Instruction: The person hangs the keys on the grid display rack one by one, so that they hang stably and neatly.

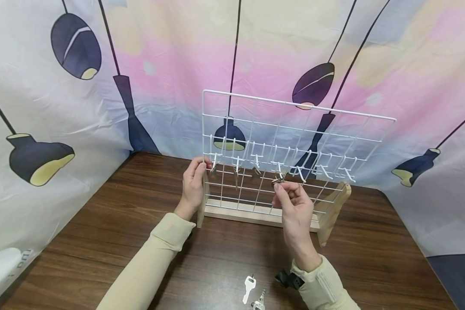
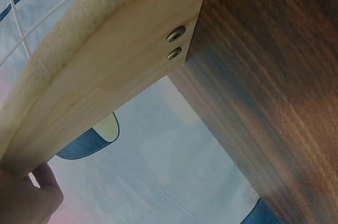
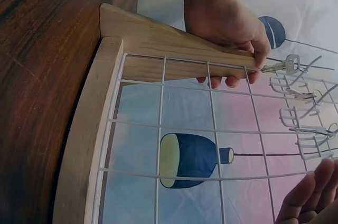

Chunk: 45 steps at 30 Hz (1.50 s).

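Observation:
A white wire grid rack (image 1: 294, 103) stands on wooden supports. My left hand (image 1: 193, 183) holds the rack's left wooden side piece (image 2: 111, 49), thumb on the near side. That same hand shows in the right wrist view, its fingers curled round the wood. At one of the middle hooks, my right hand (image 1: 296, 206) pinches a key (image 1: 277, 181) between thumb and forefinger, the key close against the hook (image 1: 280, 167). Keys hang from hooks to the left, among them a key (image 1: 236, 176) and another key (image 3: 285, 65). In the right wrist view, my right hand (image 3: 311, 197) is partly cut off.
Two loose keys lie on the brown wooden table (image 1: 100, 241) near its front: a flat key (image 1: 249, 289) and a second key (image 1: 258, 303). More white hooks (image 1: 324, 171) line the grid rightward. Printed cloth (image 1: 170, 51) hangs behind. A white object (image 1: 4, 271) stands at far left.

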Available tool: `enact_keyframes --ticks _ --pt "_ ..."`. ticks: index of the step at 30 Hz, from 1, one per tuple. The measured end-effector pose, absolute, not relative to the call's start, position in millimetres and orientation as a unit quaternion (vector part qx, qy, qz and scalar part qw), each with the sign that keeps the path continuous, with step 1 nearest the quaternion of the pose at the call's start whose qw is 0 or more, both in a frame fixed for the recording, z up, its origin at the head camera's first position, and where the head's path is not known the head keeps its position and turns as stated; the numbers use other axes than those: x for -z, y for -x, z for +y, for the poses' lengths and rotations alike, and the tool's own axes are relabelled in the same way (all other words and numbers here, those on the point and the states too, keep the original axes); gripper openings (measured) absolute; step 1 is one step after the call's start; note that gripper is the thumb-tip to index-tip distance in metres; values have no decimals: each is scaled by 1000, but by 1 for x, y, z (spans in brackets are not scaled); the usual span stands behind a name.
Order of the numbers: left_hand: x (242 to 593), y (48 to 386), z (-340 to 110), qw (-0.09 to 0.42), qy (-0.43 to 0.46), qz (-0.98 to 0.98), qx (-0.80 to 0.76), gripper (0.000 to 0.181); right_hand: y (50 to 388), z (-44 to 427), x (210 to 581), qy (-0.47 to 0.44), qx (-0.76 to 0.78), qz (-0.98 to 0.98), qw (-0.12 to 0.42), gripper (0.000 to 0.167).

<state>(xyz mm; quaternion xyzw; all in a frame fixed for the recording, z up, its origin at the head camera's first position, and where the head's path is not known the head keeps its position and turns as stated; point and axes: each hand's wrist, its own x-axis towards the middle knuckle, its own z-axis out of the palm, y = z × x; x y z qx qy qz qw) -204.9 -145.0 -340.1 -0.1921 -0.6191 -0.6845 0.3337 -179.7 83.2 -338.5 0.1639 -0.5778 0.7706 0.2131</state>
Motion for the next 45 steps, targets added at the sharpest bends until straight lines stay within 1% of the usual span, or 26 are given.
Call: enact_keyframes --ticks 7,12,14,16,20,24,27,30,37,45 --pt "340 204 -144 336 193 -615 687 20 177 82 344 -166 -750 -622 152 16" --pt "340 205 -144 333 191 -616 687 21 174 81 348 -172 -727 -653 123 16" --pt "340 205 -145 334 190 -620 684 21 174 81 349 -177 -715 -667 112 12" --pt "340 205 -145 336 191 -622 681 21 173 81 350 -187 -701 -682 88 9" --pt "340 206 -145 341 197 -623 676 21 172 82 354 -225 -646 -729 -1 7" --pt "340 206 -145 339 197 -620 679 21 170 84 360 -283 -562 -770 -101 13" --pt "340 206 -145 337 197 -617 683 21 167 85 364 -325 -503 -786 -154 16" --pt "340 206 -145 338 199 -616 684 20 165 85 368 -359 -449 -796 -189 16" --pt "340 206 -145 338 203 -617 681 21 156 82 375 -400 -361 -808 -236 17" --pt "341 205 -145 339 197 -620 679 21 149 80 381 -443 -279 -821 -229 24"
